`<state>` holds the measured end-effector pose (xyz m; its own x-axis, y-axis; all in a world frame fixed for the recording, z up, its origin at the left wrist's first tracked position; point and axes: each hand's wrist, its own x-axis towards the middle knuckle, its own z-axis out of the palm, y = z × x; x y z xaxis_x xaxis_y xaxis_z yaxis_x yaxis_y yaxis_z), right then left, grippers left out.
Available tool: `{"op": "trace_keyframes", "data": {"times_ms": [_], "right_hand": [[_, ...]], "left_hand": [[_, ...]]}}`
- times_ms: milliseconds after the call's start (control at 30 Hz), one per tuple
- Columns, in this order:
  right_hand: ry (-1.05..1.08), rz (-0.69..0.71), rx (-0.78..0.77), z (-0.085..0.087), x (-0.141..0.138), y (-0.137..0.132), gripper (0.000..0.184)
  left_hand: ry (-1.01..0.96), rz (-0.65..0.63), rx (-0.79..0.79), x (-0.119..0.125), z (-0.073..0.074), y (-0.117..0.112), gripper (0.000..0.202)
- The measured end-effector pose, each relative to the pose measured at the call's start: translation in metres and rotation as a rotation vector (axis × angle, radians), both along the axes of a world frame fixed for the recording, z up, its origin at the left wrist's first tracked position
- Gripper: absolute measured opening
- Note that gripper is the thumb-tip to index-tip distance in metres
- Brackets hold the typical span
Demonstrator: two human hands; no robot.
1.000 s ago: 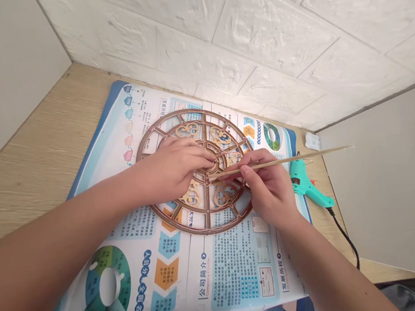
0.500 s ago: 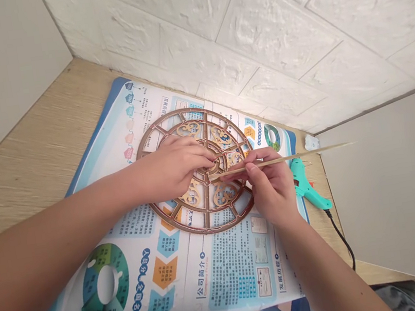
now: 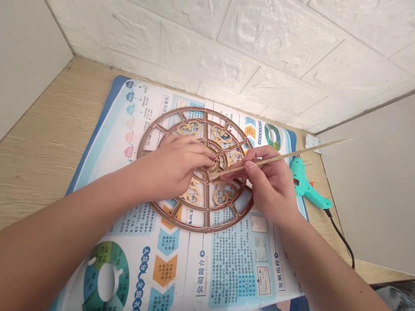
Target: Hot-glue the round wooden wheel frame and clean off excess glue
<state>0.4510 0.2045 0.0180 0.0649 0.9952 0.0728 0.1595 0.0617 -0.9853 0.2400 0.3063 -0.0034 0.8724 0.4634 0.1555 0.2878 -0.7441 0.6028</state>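
Note:
A round brown lattice disc with ornate gold and blue inserts lies flat on a printed blue-and-white poster. My left hand rests on the disc's left half, fingers curled, with the fingertips at the disc's centre hub. My right hand pinches a long thin wooden stick. The stick lies nearly level, its left tip touching the hub beside my left fingertips and its right end pointing toward the grey panel.
A teal glue gun with a black cord lies right of the poster on the wooden table. A small white object sits by the white brick wall. Grey panels stand at left and right. Dark fabric shows below the table's edge.
Both hands stay at the disc's hub. The stick's free right end has risen slightly, and the view has shifted a little.

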Motion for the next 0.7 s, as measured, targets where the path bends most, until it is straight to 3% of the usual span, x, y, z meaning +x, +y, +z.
{"op": "trace_keyframes", "data": {"times_ms": [367,700], "right_hand": [[0.041,-0.004,-0.133,-0.003,0.005,0.008,0.018],[-0.252,-0.016,0.008,-0.002,-0.002,-0.009,0.012]], "left_hand": [[0.008,0.000,0.012,0.000,0.000,0.000,0.047],[0.026,0.003,0.017,0.001,0.002,0.000,0.049]]}}
